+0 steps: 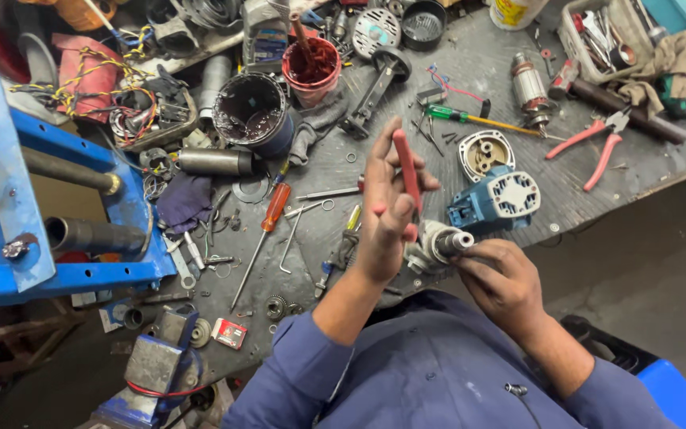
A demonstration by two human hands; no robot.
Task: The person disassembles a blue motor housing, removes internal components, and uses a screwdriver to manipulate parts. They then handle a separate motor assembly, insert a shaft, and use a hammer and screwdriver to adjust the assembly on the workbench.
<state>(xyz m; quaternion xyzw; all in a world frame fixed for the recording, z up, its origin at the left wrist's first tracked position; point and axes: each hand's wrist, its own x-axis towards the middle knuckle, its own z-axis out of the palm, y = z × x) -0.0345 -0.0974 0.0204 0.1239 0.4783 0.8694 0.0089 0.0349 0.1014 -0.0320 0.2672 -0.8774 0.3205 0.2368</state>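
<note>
Gripping one red tool — left hand, right hand on one metal part

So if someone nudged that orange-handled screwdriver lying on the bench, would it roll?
Probably a little: the orange-handled screwdriver has a roundish handle and a thin, stiff-looking shaft. It likely wouldn't go far, since loose parts crowd the workbench. It looks light.

The person wears a long-sleeved work shirt of a dull blue-grey cloth, plain and without pattern. Both sleeves are pushed up, so the cuffs bunch in soft folds — the left sleeve ends a little above the wrist, the right sleeve ends at the forearm. A few pale specks mark the cloth on the chest. The left hand and the right hand are bare — no gloves, no rings, no watch.
</note>
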